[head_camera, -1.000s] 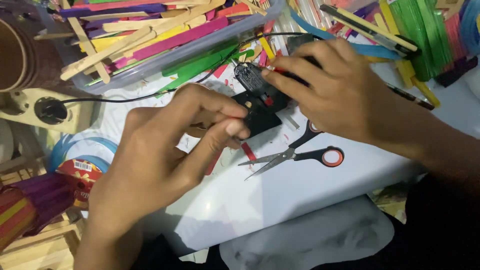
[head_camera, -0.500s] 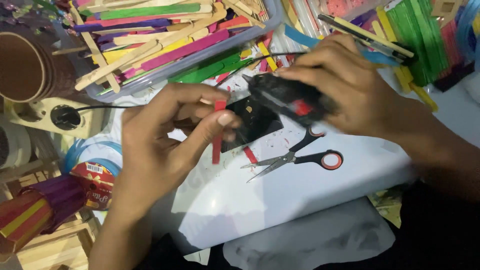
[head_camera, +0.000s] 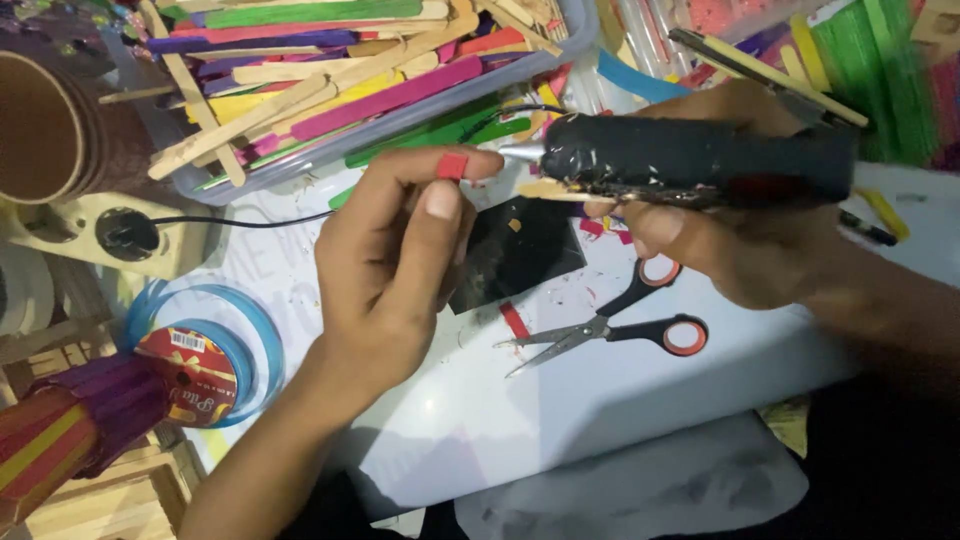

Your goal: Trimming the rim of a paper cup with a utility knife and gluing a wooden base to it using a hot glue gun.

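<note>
Your desk [head_camera: 600,400] is covered by a white sheet, crowded at its far edge and bare toward you. At the far left sits a clear plastic tray [head_camera: 575,45] heaped with coloured craft sticks [head_camera: 330,60], purple, yellow, pink, green and plain wood lying crosswise. A brown cardboard tube [head_camera: 40,130] stands at the far left edge, and nearer you on the left lies a blue ribbon spool [head_camera: 190,370] with a red centre.

Your right hand [head_camera: 740,250] is wrapped around a black glue gun [head_camera: 690,165], held level with its metal tip pointing left; those fingers are closed tight on the gun's body (one of them sits under it, near a strip of plain wood). The tip ends just beside your left hand [head_camera: 400,270], which is raised over the middle of the desk. The fingers of that hand pinch a small red stick piece [head_camera: 452,165] between thumb and forefinger, right in front of the nozzle; whether tip and piece touch, you cannot tell from here.

Below the gun lies a black square sheet [head_camera: 520,250], flat on the desk. To its near right, black scissors with red-lined handles [head_camera: 620,325] lie open, blades pointing left. A second short red strip [head_camera: 514,320] rests just left of the blades.
</note>
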